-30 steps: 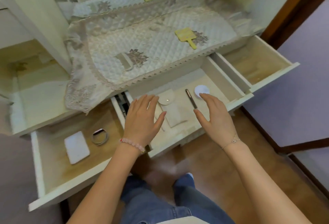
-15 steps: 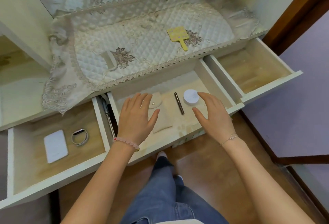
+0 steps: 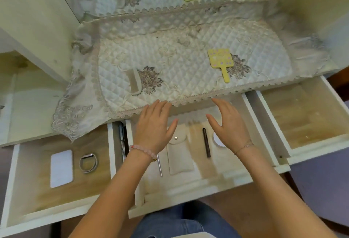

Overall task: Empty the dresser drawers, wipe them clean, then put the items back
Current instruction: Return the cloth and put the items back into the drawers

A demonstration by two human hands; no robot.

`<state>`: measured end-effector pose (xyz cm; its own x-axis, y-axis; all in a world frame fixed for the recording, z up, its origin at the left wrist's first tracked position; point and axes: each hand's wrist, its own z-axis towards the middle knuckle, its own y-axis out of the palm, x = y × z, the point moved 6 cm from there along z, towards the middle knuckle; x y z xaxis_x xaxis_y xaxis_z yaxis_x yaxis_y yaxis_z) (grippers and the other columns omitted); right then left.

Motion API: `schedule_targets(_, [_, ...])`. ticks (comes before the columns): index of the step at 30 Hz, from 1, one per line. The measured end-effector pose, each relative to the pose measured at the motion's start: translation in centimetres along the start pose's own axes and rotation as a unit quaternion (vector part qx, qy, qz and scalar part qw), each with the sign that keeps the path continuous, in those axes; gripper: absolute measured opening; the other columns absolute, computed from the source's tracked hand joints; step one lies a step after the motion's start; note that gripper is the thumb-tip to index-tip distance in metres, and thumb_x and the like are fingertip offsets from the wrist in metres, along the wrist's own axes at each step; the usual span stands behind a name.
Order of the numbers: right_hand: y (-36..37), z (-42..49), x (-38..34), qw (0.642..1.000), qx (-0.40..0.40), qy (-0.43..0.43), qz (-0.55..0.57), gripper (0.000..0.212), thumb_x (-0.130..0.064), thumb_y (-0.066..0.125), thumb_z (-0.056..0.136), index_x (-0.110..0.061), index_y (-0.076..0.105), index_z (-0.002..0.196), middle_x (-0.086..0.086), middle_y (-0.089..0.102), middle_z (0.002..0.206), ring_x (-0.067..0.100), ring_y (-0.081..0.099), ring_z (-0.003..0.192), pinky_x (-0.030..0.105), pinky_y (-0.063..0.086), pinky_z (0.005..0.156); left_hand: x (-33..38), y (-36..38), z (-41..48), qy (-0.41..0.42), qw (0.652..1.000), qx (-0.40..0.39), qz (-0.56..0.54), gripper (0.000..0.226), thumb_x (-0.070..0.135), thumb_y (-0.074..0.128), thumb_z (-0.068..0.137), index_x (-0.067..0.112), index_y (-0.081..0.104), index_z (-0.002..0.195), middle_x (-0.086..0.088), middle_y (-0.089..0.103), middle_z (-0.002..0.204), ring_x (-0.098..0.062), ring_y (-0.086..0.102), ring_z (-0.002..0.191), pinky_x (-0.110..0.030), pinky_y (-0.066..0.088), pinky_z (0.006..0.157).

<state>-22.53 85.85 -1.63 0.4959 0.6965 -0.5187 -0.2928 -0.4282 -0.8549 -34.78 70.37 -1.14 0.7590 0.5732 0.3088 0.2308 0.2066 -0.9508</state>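
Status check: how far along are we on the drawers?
Done: the right drawer looks emptied; a hand mirror and comb lie on top. In hand: nothing; left hand and right hand hover open over the middle drawer. Left: its pouch, pen and disc, the card and band in the left drawer, likely all wiping, then restocking.

Left hand (image 3: 153,126), right hand (image 3: 229,124), flat over middle drawer (image 3: 207,186); pouch (image 3: 180,158), pen (image 3: 206,143), perhaps lid (image 3: 218,140).
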Motion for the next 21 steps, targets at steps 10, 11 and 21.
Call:
schedule_targets(10, [0.6,5.6,2.3,0.999,-0.028,-0.013,0.030,0.046,-0.024,0.054,0.092,-0.009,0.044,0.134,0.007,0.049,0.135,0.023,0.042,0.128,0.027,0.030,0.105,-0.9,0.7,4.6,-0.047,0.999,0.023,-0.012,0.045,0.032,0.052,0.090,0.003,0.055,0.123,-0.014,0.057,0.127,-0.031,0.048,0.124,-0.047,0.034,0.105])
schedule_targets(11, [0.6,6.1,2.7,0.999,-0.031,-0.013,0.030,0.046,-0.024,0.054,0.092,-0.009,0.044,0.134,0.007,0.049,0.135,0.023,0.043,0.127,0.026,0.030,0.104,-0.8,0.9,5.0,-0.050,0.998,0.024,-0.006,0.044,0.030,0.056,0.088,0.003,0.056,0.122,-0.015,0.058,0.126,-0.032,0.049,0.124,-0.048,0.035,0.105])
schedule_targets(21, [-1.7,12.5,8.4,0.999,-0.023,-0.005,0.022,0.045,-0.020,0.054,0.092,-0.005,0.044,0.134,0.011,0.049,0.135,0.026,0.043,0.126,0.030,0.030,0.105,0.5,3.0,8.6,-0.081,0.996,0.022,0.035,0.044,0.028,0.060,0.088,0.002,0.056,0.123,-0.016,0.058,0.126,-0.033,0.050,0.123,-0.050,0.035,0.106])
